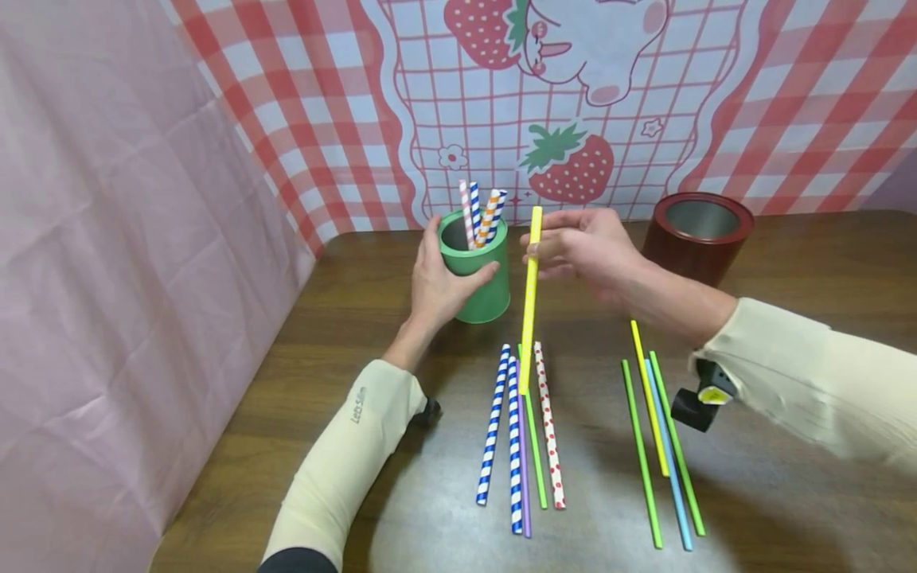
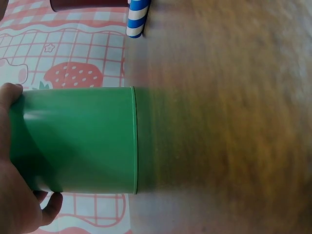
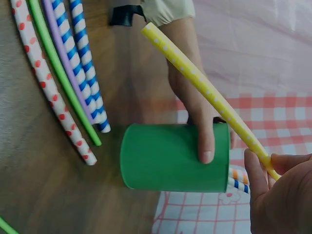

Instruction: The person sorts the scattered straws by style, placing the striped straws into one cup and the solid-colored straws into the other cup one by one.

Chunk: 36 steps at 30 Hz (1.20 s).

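My left hand [image 1: 446,278] is wrapped around a green can [image 1: 481,290], its thumb across the front and fingers behind. Several striped paper straws [image 1: 490,216], in pink, blue and orange with white, stand in that can. Between thumb and fingers, my right hand [image 1: 583,245] pinches a yellow paper straw [image 1: 531,310] near its upper end. White dots show on this straw [image 3: 207,91] in the right wrist view. It hangs tilted to the right of the can, its lower end overlapping the straws on the table in the head view.
On the wooden table [image 1: 344,310] lies a group of straws: blue-striped ones [image 1: 494,426], a purple one [image 1: 525,469], a green one [image 1: 536,454] and a red-dotted one [image 1: 549,430]. Further right are green, yellow and blue straws [image 1: 669,446]. A dark red can [image 1: 684,251] stands behind my right forearm.
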Each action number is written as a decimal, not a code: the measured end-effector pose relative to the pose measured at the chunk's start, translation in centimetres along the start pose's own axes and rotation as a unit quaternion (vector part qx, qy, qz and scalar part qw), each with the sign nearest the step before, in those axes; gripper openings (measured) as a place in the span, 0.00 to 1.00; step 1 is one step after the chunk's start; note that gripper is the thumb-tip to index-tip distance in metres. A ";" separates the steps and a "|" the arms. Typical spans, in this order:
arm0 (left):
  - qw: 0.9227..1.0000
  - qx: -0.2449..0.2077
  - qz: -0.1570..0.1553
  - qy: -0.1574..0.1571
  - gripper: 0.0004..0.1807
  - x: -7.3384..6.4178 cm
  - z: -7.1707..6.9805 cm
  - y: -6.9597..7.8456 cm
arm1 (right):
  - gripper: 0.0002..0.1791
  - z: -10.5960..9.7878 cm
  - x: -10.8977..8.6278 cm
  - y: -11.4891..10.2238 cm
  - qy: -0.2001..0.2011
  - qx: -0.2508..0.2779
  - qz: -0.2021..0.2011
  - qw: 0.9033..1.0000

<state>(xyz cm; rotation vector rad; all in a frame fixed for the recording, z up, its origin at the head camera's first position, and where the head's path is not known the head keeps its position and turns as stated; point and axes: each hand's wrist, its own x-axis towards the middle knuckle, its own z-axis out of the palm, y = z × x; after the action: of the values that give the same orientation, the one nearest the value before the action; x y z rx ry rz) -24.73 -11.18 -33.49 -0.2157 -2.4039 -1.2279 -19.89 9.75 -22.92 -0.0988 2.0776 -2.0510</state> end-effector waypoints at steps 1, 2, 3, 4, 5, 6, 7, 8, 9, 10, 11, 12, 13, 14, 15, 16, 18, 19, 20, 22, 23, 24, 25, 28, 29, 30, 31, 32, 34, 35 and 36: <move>1.000 0.000 0.000 0.000 0.56 0.0 0.0 0.0 | 0.19 0.0 0.1 -0.2 0.003 0.005 -0.003 1.000; 1.000 0.001 -0.001 0.000 0.56 0.0 0.0 0.1 | 0.18 0.1 0.2 -0.4 0.006 0.011 -0.007 1.000; 1.000 0.001 0.000 0.001 0.56 0.0 0.0 0.1 | 0.17 0.1 0.3 -0.6 0.009 0.017 -0.011 1.000; 1.000 0.002 0.000 0.001 0.56 0.0 0.0 0.1 | 0.17 0.1 0.4 -0.8 0.013 0.027 -0.014 0.999; 1.000 0.001 0.000 0.002 0.56 0.0 0.0 0.1 | 0.16 0.1 0.5 -1.0 0.017 0.036 -0.017 0.999; 1.000 0.001 0.000 0.002 0.56 0.0 0.0 0.1 | 0.16 0.1 0.6 -1.2 0.020 0.044 -0.021 0.999; 1.000 0.002 0.001 0.003 0.56 0.0 0.0 0.1 | 0.15 0.1 0.8 -1.3 0.025 0.046 -0.028 0.998; 1.000 0.002 0.002 0.005 0.56 0.0 0.0 0.1 | 0.15 0.1 0.9 -1.5 0.029 0.052 -0.033 0.998; 1.000 0.002 0.004 0.006 0.56 0.1 -0.1 0.1 | 0.15 0.2 1.1 -1.7 0.031 0.059 -0.037 0.997; 1.000 0.002 0.005 0.007 0.56 0.1 -0.1 0.1 | 0.14 0.2 1.3 -1.8 0.035 0.064 -0.041 0.996; 1.000 0.002 0.007 0.008 0.56 0.1 -0.1 0.0 | 0.14 0.2 1.5 -1.9 0.039 0.067 -0.048 0.996; 1.000 0.001 0.008 0.009 0.56 0.1 0.0 0.0 | 0.14 0.2 1.6 -2.1 0.042 0.067 -0.056 0.995; 1.000 0.001 0.010 0.010 0.55 0.1 0.0 0.0 | 0.13 0.2 1.8 -2.3 0.045 0.073 -0.061 0.994; 1.000 0.000 0.012 0.010 0.55 0.1 0.0 0.0 | 0.12 0.2 1.9 -2.4 0.048 0.078 -0.065 0.994; 1.000 -0.001 0.013 0.011 0.55 0.0 0.0 0.0 | 0.11 0.2 2.1 -2.5 0.051 0.086 -0.069 0.993; 1.000 -0.001 0.014 0.012 0.55 0.0 0.0 -0.1 | 0.11 0.2 2.2 -2.7 0.054 0.089 -0.074 0.992; 1.000 -0.001 0.016 0.012 0.55 0.0 0.0 -0.1 | 0.09 0.2 2.4 -3.0 0.061 0.092 -0.081 0.991; 1.000 -0.001 0.017 0.012 0.55 0.0 0.0 -0.1 | 0.09 0.2 2.5 -3.1 0.064 0.099 -0.083 0.989; 1.000 -0.001 0.017 0.010 0.55 0.0 0.0 -0.1 | 0.09 0.2 2.5 -3.3 0.068 0.102 -0.085 0.989; 1.000 -0.001 0.018 0.010 0.55 0.0 0.0 -0.1 | 0.09 0.2 2.6 -3.5 0.071 0.108 -0.090 0.987; 1.000 0.000 0.017 0.010 0.55 0.0 0.0 -0.1 | 0.09 0.1 2.7 -3.6 0.073 0.113 -0.091 0.987; 1.000 0.002 0.017 0.011 0.56 0.0 0.0 -0.1 | 0.10 0.1 2.8 -3.8 0.073 0.123 -0.093 0.985; 1.000 0.003 0.016 0.011 0.56 0.1 0.1 -0.1 | 0.10 0.1 2.8 -3.9 0.074 0.132 -0.095 0.984; 1.000 0.009 0.015 0.015 0.55 0.2 0.1 -0.2 | 0.11 0.0 3.1 -4.2 0.079 0.152 -0.097 0.981; 1.000 0.010 0.015 0.014 0.55 0.2 0.1 -0.2 | 0.12 -0.1 3.2 -4.3 0.082 0.158 -0.097 0.979; 1.000 0.011 0.017 0.015 0.55 0.2 0.1 -0.2 | 0.12 -0.1 3.3 -4.4 0.085 0.164 -0.096 0.978; 1.000 0.011 0.019 0.016 0.55 0.1 0.1 -0.2 | 0.12 -0.2 3.4 -4.5 0.090 0.168 -0.096 0.977; 1.000 0.012 0.020 0.018 0.55 0.1 0.1 -0.2 | 0.12 -0.2 3.5 -4.6 0.093 0.175 -0.094 0.976; 1.000 0.013 0.020 0.018 0.56 0.1 0.1 -0.2 | 0.12 -0.3 3.8 -4.8 0.100 0.178 -0.097 0.974; 1.000 0.012 0.020 0.018 0.56 0.1 0.0 -0.2 | 0.13 -0.3 3.9 -4.9 0.105 0.178 -0.096 0.974; 1.000 0.011 0.021 0.019 0.56 0.0 0.0 -0.2 | 0.13 -0.3 4.0 -5.1 0.110 0.179 -0.093 0.973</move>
<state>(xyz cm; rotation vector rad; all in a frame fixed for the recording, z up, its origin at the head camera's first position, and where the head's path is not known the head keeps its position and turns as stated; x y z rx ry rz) -24.82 -11.31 -33.60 -0.2327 -2.3677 -1.1770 -24.38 9.13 -18.33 -0.0076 1.8318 -2.6250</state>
